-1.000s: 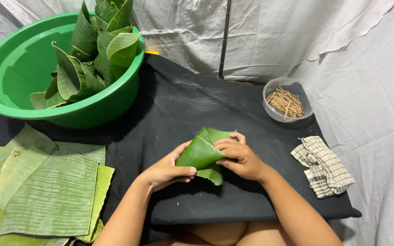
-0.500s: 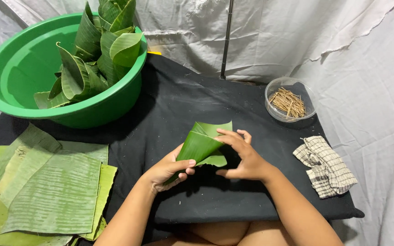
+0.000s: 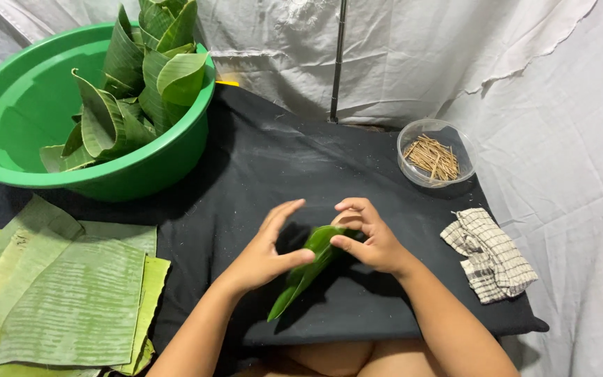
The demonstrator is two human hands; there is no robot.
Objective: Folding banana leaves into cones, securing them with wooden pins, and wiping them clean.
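Head camera looks down on a black-covered worktop (image 3: 259, 160), where both hands meet over a folded green banana leaf (image 3: 306, 272). Left hand (image 3: 266, 251) has its fingers spread fairly wide, and its thumb presses on the upper side of the leaf. Right hand (image 3: 368, 237) is curled, with thumb and fingertips pinching the top end of the leaf. Held between the two hands, the leaf slants down toward the person, its pointed lower end close above the cloth; whether that tip touches the cloth is hard to tell, since the leaf is blurred.

At far left a green plastic basin (image 3: 15, 119) sits on the worktop with rolled and folded leaves (image 3: 141, 84) standing in its right half. Flat leaf sheets (image 3: 71, 300) lie stacked at the near left. A clear round bowl (image 3: 413, 132) of thin sticks (image 3: 433, 157) stands at far right, and a checked cloth (image 3: 490, 255) lies crumpled nearer, well apart from the hands.
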